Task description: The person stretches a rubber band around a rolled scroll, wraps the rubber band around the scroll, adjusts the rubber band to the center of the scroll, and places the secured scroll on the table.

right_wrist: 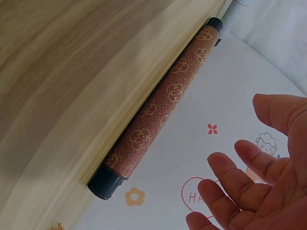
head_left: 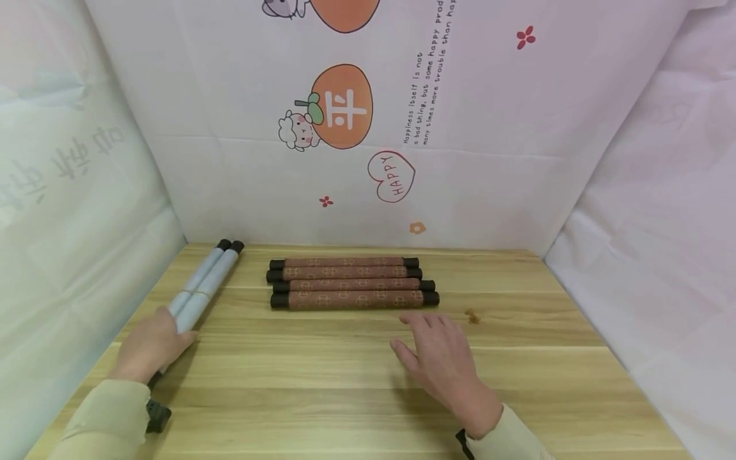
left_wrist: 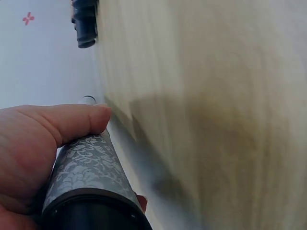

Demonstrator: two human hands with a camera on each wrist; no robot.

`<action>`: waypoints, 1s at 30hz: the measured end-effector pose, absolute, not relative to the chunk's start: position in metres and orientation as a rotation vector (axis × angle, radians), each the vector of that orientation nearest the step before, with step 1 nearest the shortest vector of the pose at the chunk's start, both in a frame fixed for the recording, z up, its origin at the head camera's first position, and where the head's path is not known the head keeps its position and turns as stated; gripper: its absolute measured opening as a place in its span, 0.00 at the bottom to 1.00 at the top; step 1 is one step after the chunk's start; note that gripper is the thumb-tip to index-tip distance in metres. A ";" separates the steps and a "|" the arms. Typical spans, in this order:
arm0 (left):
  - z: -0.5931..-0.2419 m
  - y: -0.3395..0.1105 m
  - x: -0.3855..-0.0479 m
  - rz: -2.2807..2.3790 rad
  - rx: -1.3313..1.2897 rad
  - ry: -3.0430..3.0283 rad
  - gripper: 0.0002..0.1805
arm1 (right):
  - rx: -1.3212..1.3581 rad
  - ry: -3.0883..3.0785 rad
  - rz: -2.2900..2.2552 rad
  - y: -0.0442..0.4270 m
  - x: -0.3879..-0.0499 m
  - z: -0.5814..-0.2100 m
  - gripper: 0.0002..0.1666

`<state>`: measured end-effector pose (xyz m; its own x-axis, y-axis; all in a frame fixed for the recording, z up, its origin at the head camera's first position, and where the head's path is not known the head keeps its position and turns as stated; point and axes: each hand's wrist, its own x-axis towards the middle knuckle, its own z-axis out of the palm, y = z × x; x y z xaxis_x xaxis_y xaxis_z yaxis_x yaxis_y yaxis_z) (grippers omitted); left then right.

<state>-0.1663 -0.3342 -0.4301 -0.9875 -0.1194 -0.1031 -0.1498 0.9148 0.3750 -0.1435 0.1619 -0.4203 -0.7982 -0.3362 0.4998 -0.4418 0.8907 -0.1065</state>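
Observation:
Two pale grey-blue scrolls (head_left: 208, 281) with black end caps lie side by side at the left of the table, a thin band across them. My left hand (head_left: 151, 344) grips their near end. In the left wrist view, the thumb lies over a silvery floral scroll (left_wrist: 91, 165), and a fingertip shows beneath it. Several red-brown scrolls (head_left: 356, 299) with gold patterns and black ends lie in a row at the back middle. My right hand (head_left: 443, 358) hovers in front of their right end, fingers loosely spread, holding nothing. The right wrist view shows the nearest patterned scroll (right_wrist: 163, 103) apart from the fingers.
The wooden table (head_left: 322, 370) has white printed cloth (head_left: 477, 191) rising behind it and along both sides. A small brown tangle or mark (head_left: 472, 316) sits right of the red-brown scrolls; I cannot tell which.

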 end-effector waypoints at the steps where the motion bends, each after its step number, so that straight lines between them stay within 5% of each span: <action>1: -0.430 -0.335 -0.166 0.587 -0.209 2.989 0.41 | 0.562 -2.580 0.298 0.162 -0.143 -0.420 0.27; 30: -0.438 -0.335 -0.164 0.464 -0.263 2.934 0.43 | 0.536 -2.670 0.306 0.163 -0.143 -0.426 0.27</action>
<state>-0.1638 -0.3352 -0.4379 -0.9718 -0.1478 -0.1839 -0.1974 0.9363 0.2904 -0.1425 0.1626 -0.4261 -0.8470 -0.3225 0.4225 -0.4097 0.9026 -0.1324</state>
